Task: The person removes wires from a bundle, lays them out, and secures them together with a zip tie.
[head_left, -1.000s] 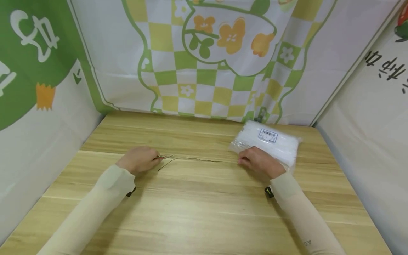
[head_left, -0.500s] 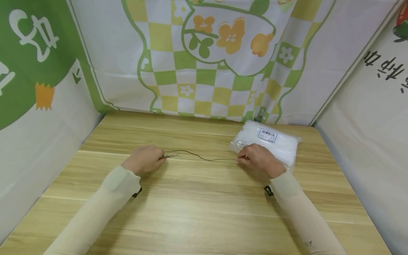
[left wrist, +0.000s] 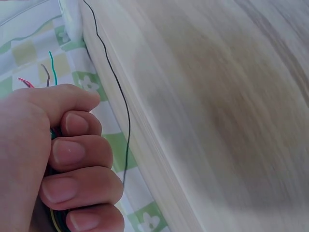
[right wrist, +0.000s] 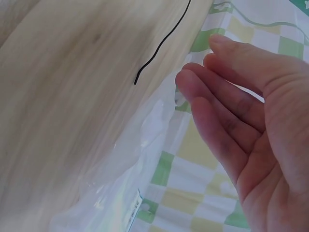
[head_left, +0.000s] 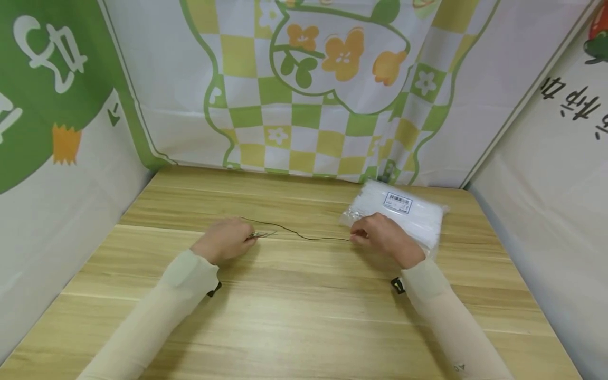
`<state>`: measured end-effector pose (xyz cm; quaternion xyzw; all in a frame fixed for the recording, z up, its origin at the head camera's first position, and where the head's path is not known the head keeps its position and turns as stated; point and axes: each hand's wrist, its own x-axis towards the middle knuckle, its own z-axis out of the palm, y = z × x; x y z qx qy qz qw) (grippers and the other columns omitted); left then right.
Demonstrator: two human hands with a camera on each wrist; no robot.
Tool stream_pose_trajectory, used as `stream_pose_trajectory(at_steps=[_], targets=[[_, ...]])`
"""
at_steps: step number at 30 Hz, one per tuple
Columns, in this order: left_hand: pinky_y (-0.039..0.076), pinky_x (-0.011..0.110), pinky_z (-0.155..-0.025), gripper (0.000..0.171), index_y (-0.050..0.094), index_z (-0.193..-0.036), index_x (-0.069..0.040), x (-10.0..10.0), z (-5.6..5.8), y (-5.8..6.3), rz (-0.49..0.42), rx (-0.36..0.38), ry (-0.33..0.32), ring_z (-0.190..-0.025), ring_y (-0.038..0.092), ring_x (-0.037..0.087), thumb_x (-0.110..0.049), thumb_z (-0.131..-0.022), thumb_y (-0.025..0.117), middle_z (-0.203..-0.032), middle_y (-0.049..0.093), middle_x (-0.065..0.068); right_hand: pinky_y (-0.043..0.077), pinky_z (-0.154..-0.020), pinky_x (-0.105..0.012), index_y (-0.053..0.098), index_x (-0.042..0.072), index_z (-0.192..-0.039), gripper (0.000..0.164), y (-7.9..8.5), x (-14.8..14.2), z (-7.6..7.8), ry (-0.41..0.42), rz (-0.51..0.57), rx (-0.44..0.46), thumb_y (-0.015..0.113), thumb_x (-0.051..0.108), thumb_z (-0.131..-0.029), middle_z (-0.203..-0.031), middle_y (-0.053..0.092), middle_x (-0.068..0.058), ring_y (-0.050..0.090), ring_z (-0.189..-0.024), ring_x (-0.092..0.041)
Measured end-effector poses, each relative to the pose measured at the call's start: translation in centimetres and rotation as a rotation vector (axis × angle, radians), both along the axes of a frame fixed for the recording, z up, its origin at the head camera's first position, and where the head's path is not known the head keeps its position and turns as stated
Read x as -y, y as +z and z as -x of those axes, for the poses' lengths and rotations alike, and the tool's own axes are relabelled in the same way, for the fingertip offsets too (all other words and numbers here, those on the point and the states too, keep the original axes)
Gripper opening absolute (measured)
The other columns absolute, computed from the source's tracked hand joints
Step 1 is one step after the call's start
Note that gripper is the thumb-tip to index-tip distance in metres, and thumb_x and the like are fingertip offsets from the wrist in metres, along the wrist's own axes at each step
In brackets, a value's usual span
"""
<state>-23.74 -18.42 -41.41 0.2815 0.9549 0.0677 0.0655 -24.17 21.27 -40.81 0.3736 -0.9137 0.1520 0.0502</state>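
My left hand (head_left: 223,240) curls round a bundle of thin coloured wires (left wrist: 53,70); green, brown and red ends poke out past the index finger in the left wrist view. A single black wire (head_left: 297,233) lies in a wavy line across the wooden table between both hands, one stretch passing behind the left hand's knuckles. Its free end (right wrist: 136,79) shows beside my right hand (right wrist: 260,106), whose fingers are loosely bent with nothing between them. In the head view the right hand hovers at the front of a clear plastic bag (head_left: 418,211) packed with white contents.
The bag bears a barcode label (head_left: 398,202) and lies at the back right of the wooden table (head_left: 304,316). A patterned cloth wall (head_left: 328,126) stands along the back edge, with printed cloth walls on both sides.
My left hand has moved right with the wire bundle. The black wire's left end has swung back behind that hand. The right hand, formerly at the wire's right end, has its fingers loosened off it.
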Motion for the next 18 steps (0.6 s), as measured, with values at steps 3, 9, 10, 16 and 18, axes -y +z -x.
stream_pose_trajectory(at_steps=[3, 9, 10, 16, 18], targets=[[0.039, 0.031, -0.061, 0.028, 0.063, -0.080, -0.013, -0.6, -0.1, 0.0, 0.002, -0.007, 0.002, -0.061, 0.045, 0.014, -0.021, -0.106, 0.059, -0.067, 0.053, -0.002, 0.056, -0.068, -0.028, 0.076, 0.010, -0.084, 0.010, -0.1, 0.2, 0.1, 0.025, 0.009, -0.009, 0.079, 0.006, -0.093, -0.081, 0.076, 0.002, 0.066, -0.072, -0.006], [0.040, 0.032, -0.061, 0.029, 0.062, -0.079, -0.014, -1.6, -0.2, -0.1, 0.015, -0.023, -0.002, -0.062, 0.046, 0.014, -0.022, -0.107, 0.059, -0.067, 0.053, -0.002, 0.050, -0.064, -0.023, 0.072, 0.009, -0.079, 0.017, -0.1, 0.9, 0.0, 0.064, 0.023, -0.017, 0.078, 0.004, -0.094, -0.074, 0.070, 0.004, 0.054, -0.066, -0.002], [0.040, 0.032, -0.061, 0.028, 0.062, -0.080, -0.014, -1.8, -0.3, -0.1, 0.017, -0.021, -0.002, -0.062, 0.046, 0.014, -0.022, -0.107, 0.059, -0.067, 0.053, -0.002, 0.049, -0.063, -0.023, 0.071, 0.009, -0.077, 0.018, 0.0, 1.1, 0.0, 0.071, 0.027, -0.019, 0.078, 0.004, -0.093, -0.072, 0.068, 0.004, 0.052, -0.065, -0.002], [0.038, 0.030, -0.058, 0.028, 0.064, -0.080, -0.014, -3.0, -0.5, -0.1, 0.024, -0.011, -0.014, -0.061, 0.045, 0.013, -0.023, -0.107, 0.060, -0.065, 0.052, -0.003, 0.048, -0.061, -0.021, 0.071, 0.009, -0.075, 0.020, 0.2, 1.7, -0.1, 0.099, 0.039, -0.031, 0.077, 0.004, -0.093, -0.068, 0.064, 0.006, 0.050, -0.064, 0.000], [0.037, 0.029, -0.057, 0.028, 0.065, -0.081, -0.014, -3.4, -0.5, -0.2, 0.021, -0.012, -0.022, -0.060, 0.045, 0.012, -0.023, -0.106, 0.060, -0.065, 0.052, -0.004, 0.047, -0.061, -0.020, 0.073, 0.008, -0.078, 0.017, 0.2, 1.9, -0.1, 0.100, 0.035, -0.017, 0.078, 0.005, -0.094, -0.068, 0.063, 0.006, 0.049, -0.064, 0.000]])
